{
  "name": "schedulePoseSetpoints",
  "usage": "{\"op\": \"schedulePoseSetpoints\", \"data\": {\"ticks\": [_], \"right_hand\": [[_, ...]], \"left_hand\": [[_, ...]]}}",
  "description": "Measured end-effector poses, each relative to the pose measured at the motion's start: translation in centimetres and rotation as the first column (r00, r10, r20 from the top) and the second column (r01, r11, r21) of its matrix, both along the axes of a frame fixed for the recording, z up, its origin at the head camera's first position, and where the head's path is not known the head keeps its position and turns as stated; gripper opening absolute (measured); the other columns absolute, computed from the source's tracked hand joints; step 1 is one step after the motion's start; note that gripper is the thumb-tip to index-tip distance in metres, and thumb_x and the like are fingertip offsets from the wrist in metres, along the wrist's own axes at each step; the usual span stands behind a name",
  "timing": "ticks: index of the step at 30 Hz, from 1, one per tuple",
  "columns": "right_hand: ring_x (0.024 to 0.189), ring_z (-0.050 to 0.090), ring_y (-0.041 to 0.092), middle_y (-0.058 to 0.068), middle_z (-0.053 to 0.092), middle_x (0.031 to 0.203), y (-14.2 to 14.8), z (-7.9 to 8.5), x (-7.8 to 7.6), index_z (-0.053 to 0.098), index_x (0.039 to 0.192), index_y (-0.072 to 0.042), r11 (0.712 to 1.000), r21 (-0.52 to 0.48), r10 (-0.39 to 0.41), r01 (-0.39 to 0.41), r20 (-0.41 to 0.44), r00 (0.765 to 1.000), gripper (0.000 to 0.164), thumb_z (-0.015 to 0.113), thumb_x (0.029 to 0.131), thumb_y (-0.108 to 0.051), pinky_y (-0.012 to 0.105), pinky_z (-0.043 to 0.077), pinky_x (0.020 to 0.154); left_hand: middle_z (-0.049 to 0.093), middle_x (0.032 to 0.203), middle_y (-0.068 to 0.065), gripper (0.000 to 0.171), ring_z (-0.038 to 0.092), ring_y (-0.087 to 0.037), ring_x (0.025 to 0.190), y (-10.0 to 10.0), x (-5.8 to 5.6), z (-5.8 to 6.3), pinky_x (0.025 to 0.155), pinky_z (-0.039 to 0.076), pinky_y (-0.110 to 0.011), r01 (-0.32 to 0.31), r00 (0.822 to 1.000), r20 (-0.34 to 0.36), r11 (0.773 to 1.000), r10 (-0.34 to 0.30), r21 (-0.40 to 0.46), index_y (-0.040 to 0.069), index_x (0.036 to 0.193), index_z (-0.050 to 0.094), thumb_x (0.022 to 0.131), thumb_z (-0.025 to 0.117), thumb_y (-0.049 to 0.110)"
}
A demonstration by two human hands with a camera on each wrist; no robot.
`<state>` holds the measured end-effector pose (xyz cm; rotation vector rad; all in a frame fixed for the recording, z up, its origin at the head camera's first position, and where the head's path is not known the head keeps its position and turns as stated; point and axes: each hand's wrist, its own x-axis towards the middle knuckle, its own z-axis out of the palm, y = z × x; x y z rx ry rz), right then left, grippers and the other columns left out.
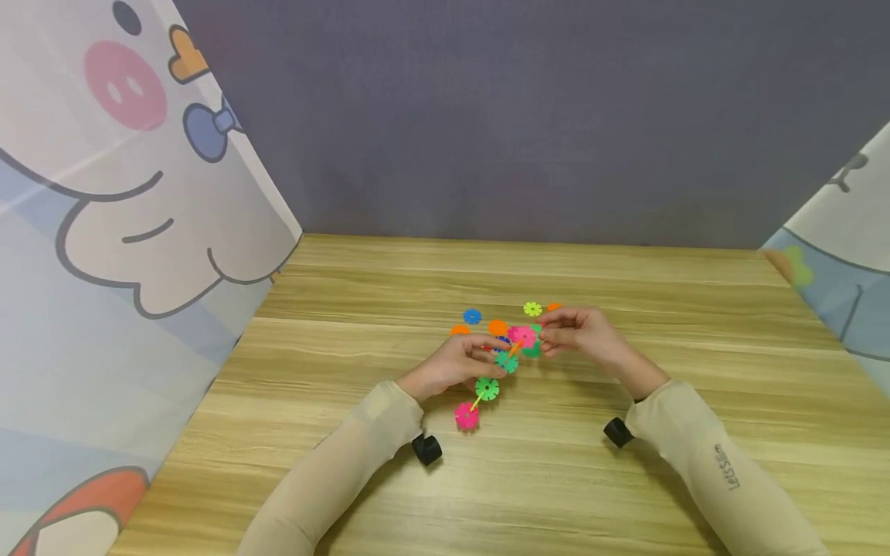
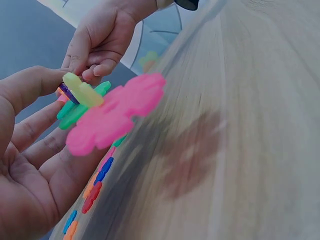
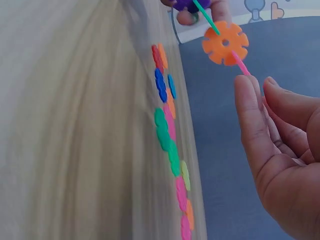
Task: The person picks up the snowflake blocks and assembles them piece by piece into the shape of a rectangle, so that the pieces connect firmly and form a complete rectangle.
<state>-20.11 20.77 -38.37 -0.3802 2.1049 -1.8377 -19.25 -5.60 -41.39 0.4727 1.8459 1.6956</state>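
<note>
A chain of slotted snowflake discs slants through the air between my hands. In the head view its near end is a pink disc (image 1: 467,416), joined by a yellow-green one to a green disc (image 1: 487,388). My left hand (image 1: 455,366) grips the chain around its middle, beside a teal disc (image 1: 506,361). A purple disc (image 3: 186,5) lies by the left fingers in the right wrist view, linked by a green one to an orange disc (image 3: 225,43). My right hand (image 1: 582,337) pinches the pink disc (image 3: 241,64) at the far end; its fingers partly hide that disc.
Loose discs lie flat behind the chain on the wooden table (image 1: 334,309), among them a blue disc (image 1: 472,316), an orange disc (image 1: 497,328) and a yellow disc (image 1: 532,309). A grey panel (image 1: 514,123) borders the far edge, with printed curtains (image 1: 174,255) at the sides.
</note>
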Motion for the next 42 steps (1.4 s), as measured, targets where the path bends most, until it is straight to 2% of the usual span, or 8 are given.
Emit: {"op": "schedulePoseSetpoints", "data": {"ticks": [4, 8, 11, 15, 22, 27, 37, 42], "right_hand": [[0.081, 0.071, 0.023, 0.015, 0.069, 0.095, 0.9, 0.1, -0.2, 0.05, 0.121, 0.025, 1.0, -0.019, -0.009, 0.009, -0.019, 1.0, 0.033, 0.06, 0.094, 0.009, 0.044, 0.059, 0.077], [0.082, 0.071, 0.024, 0.012, 0.068, 0.095, 1.8, 0.3, -0.4, 0.06, 0.113, 0.014, 1.0, -0.02, -0.023, 0.023, -0.017, 1.0, 0.02, 0.06, 0.093, 0.009, 0.044, 0.059, 0.077], [0.082, 0.071, 0.024, 0.011, 0.067, 0.094, 2.4, 0.6, -0.5, 0.063, 0.112, 0.007, 0.999, -0.011, -0.038, 0.038, -0.016, 0.999, 0.02, 0.061, 0.093, 0.01, 0.044, 0.059, 0.077], [0.084, 0.072, 0.024, 0.01, 0.069, 0.095, 3.3, 0.9, -0.7, 0.063, 0.116, 0.005, 0.998, 0.005, -0.064, 0.064, -0.021, 0.998, 0.024, 0.063, 0.092, 0.009, 0.041, 0.06, 0.076], [0.084, 0.071, 0.021, 0.008, 0.067, 0.095, 4.4, 0.9, -1.1, 0.046, 0.127, 0.024, 0.993, 0.06, -0.102, 0.103, -0.02, 0.995, 0.041, 0.062, 0.093, 0.008, 0.041, 0.06, 0.076], [0.082, 0.071, 0.019, 0.002, 0.064, 0.094, 5.3, 0.4, -1.5, 0.042, 0.131, 0.024, 0.985, 0.099, -0.139, 0.139, -0.006, 0.99, 0.045, 0.061, 0.093, 0.01, 0.039, 0.06, 0.076], [0.076, 0.07, 0.016, 0.015, 0.057, 0.099, 6.6, -0.5, -2.0, 0.044, 0.135, 0.019, 0.948, 0.265, -0.177, 0.177, -0.025, 0.984, 0.053, 0.068, 0.091, 0.003, 0.034, 0.06, 0.073], [0.076, 0.07, 0.015, 0.017, 0.055, 0.1, 7.0, -0.7, -2.2, 0.043, 0.134, 0.019, 0.931, 0.332, -0.162, 0.153, -0.002, 0.987, 0.055, 0.071, 0.089, 0.004, 0.034, 0.061, 0.071]], "left_hand": [[0.072, 0.094, -0.004, 0.042, 0.061, -0.01, 0.062, -0.2, 0.1, 0.1, 0.054, 0.054, -0.024, -0.019, 1.0, 0.013, 1.0, 0.018, 0.011, 0.001, 0.13, 0.062, 0.089, 0.072, 0.002], [0.072, 0.092, -0.003, 0.042, 0.06, -0.009, 0.06, -0.4, 0.3, 0.2, 0.053, 0.053, -0.024, -0.044, 0.999, 0.023, 0.999, 0.044, 0.014, 0.001, 0.13, 0.062, 0.089, 0.072, 0.001], [0.071, 0.091, -0.002, 0.044, 0.059, -0.009, 0.058, -0.5, 0.4, 0.1, 0.052, 0.052, -0.024, -0.059, 0.998, 0.025, 0.998, 0.059, 0.016, 0.002, 0.131, 0.061, 0.089, 0.072, 0.001], [0.071, 0.09, -0.002, 0.044, 0.059, -0.009, 0.057, -0.7, 0.3, 0.1, 0.05, 0.052, -0.024, -0.07, 0.997, 0.017, 0.997, 0.07, 0.024, 0.002, 0.132, 0.061, 0.089, 0.072, 0.001], [0.072, 0.095, -0.005, 0.044, 0.059, -0.009, 0.058, -1.1, 0.2, 0.0, 0.049, 0.051, -0.024, -0.084, 0.996, 0.01, 0.996, 0.084, 0.043, 0.0, 0.132, 0.06, 0.089, 0.071, -0.001], [0.073, 0.098, -0.007, 0.045, 0.059, -0.009, 0.059, -1.4, 0.2, -0.2, 0.049, 0.051, -0.024, -0.091, 0.996, 0.008, 0.995, 0.091, 0.045, 0.0, 0.133, 0.06, 0.089, 0.071, 0.0], [0.07, 0.097, -0.005, 0.045, 0.058, -0.009, 0.058, -1.5, 0.3, -0.3, 0.048, 0.051, -0.025, -0.106, 0.994, 0.02, 0.992, 0.104, 0.063, 0.002, 0.132, 0.06, 0.088, 0.072, 0.002], [0.065, 0.09, -0.004, 0.06, 0.059, -0.01, 0.06, -1.6, 0.4, -0.2, 0.05, 0.054, -0.028, -0.095, 0.995, 0.039, 0.99, 0.092, 0.102, 0.006, 0.143, 0.05, 0.087, 0.071, -0.001]]}}
